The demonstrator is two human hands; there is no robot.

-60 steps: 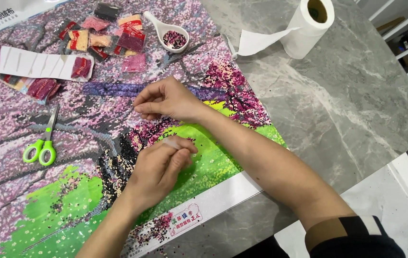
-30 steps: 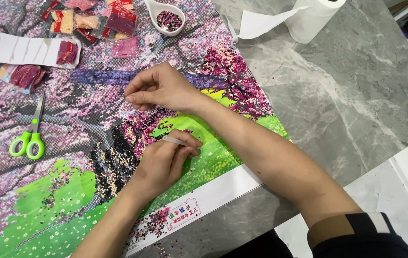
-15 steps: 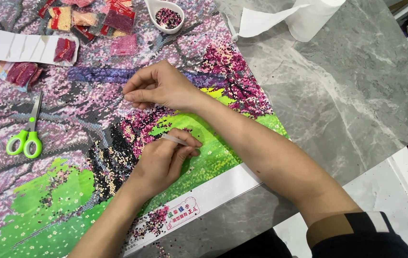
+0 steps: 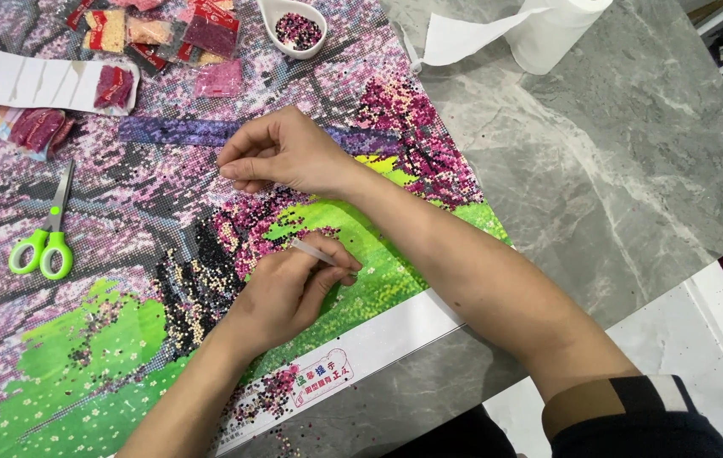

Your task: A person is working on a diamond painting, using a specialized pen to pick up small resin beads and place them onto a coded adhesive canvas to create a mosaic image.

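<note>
My left hand [image 4: 281, 293] pinches a thin pen [image 4: 315, 253] near the canvas [image 4: 124, 246] edge — my right hand [image 4: 281, 157] rests curled, pinching nothing I can see; bare tabletop [image 4: 599, 161] lies rightward.

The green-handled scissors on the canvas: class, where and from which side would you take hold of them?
Take the scissors by the two green loops at the near end, coming from above and the near side. They lie flat and closed, blades pointing away, with bare canvas around the loops.

Pink-and-green beaded canvas [image 4: 124, 339] — grey marbled table [image 4: 616, 170].
</note>
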